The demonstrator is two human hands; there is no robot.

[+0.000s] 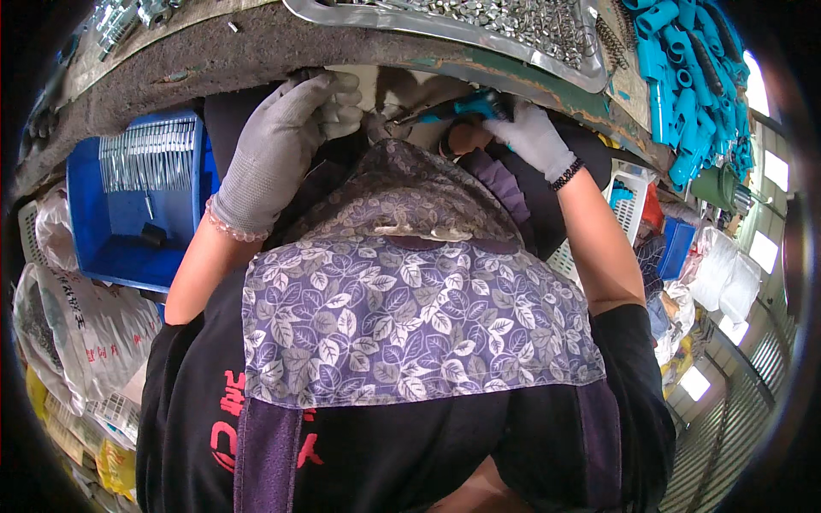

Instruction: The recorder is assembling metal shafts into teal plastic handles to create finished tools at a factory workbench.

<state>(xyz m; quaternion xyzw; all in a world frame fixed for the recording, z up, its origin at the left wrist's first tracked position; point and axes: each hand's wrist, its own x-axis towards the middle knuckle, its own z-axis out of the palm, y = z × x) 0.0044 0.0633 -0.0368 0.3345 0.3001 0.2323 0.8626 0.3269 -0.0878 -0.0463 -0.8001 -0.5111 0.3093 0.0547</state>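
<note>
My left hand (pixel 295 128), in a grey knit glove, is at the bench edge with its fingers curled together. Something dark shows by the fingertips, but what they hold, if anything, is hidden. In a pale glove, my right hand (pixel 532 137) is closed around the end of a teal-and-black hand tool (pixel 466 109). The tool's narrow metal end points left, toward the space between my hands; its exact kind is unclear. Below both hands, the leaf-patterned apron (pixel 419 316) bunches over my lap.
A metal tray (pixel 479 38) of small metal parts sits on the bench (pixel 205 68). Teal tubular pieces (pixel 684 77) pile up at the far right. On the left, a blue bin (pixel 107 222) contains a row of metal rods (pixel 150 154); white sacks (pixel 94 333) lie below it.
</note>
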